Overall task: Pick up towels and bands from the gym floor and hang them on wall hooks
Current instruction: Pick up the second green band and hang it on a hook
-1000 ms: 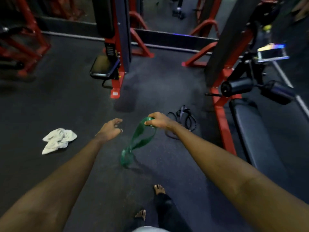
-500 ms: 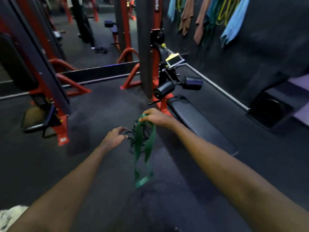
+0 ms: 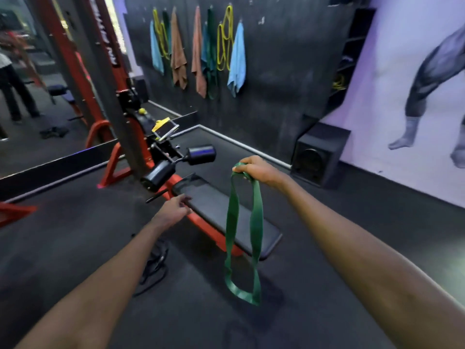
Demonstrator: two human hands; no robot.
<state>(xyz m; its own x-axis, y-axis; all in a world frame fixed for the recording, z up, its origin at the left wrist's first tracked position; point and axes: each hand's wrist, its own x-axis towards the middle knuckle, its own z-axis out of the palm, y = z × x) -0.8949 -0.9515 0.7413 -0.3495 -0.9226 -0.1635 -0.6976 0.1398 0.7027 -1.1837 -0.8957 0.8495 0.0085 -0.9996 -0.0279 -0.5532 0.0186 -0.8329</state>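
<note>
Bench (image 3: pixel 221 217) straight ahead, black pad on a red frame, lying between the hands and the far wall (image 3: pixel 276 71). At its head, a red rack (image 3: pixel 110 71) with two black rollers (image 3: pixel 201 154) sticking out and a phone (image 3: pixel 166 131) clipped just above them. Black straps (image 3: pixel 154 263) heaped on the dark floor (image 3: pixel 75 235) just left of the bench, partly hidden behind the left forearm. Along the wall, a row of hung things: blue towels (image 3: pixel 236 61), brown towels (image 3: pixel 178 59), yellow bands (image 3: pixel 224 46), something dark green among them. Further right, a black speaker (image 3: pixel 318 157) on the floor at the corner, then a pale wall with a mural (image 3: pixel 432 71) of bare legs. At far left, a person (image 3: pixel 12 89) standing, blurred.

Band (image 3: pixel 257 222): green, flat and wide, one long narrow loop, matte, slightly twisted near the bottom. Gripped at its top in the right hand (image 3: pixel 259 170), fingers curled round it, arm stretched forward. Hanging straight down in front of the bench's near end, well apart from the wall. Not clear whether the lower end touches the floor. Left hand (image 3: pixel 173 209) lower and to the left, by the bench's near edge, fingers loosely extended, holding nothing.
</note>
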